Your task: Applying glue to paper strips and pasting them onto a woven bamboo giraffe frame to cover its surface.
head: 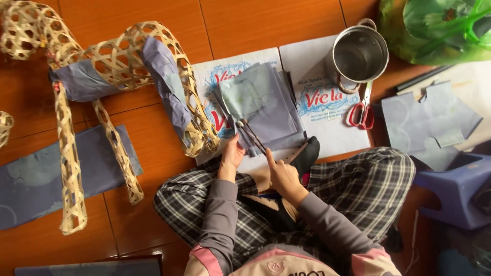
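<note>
Grey paper stack [266,105] just beyond both hands; brush [250,134] between.

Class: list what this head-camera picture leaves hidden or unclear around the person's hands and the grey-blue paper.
- Right hand: fingertips hidden behind itself; grip unclear.
- Dark thin tool: too small to identify.
- Stack of grey-blue paper sheets: lower sheets covered.
- Woven bamboo frame: cut by the left edge.
- Left hand: touches the paper's edge.

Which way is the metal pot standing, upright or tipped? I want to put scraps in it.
Upright: the metal pot shows its round open mouth toward the camera, and its inside looks empty.
</note>
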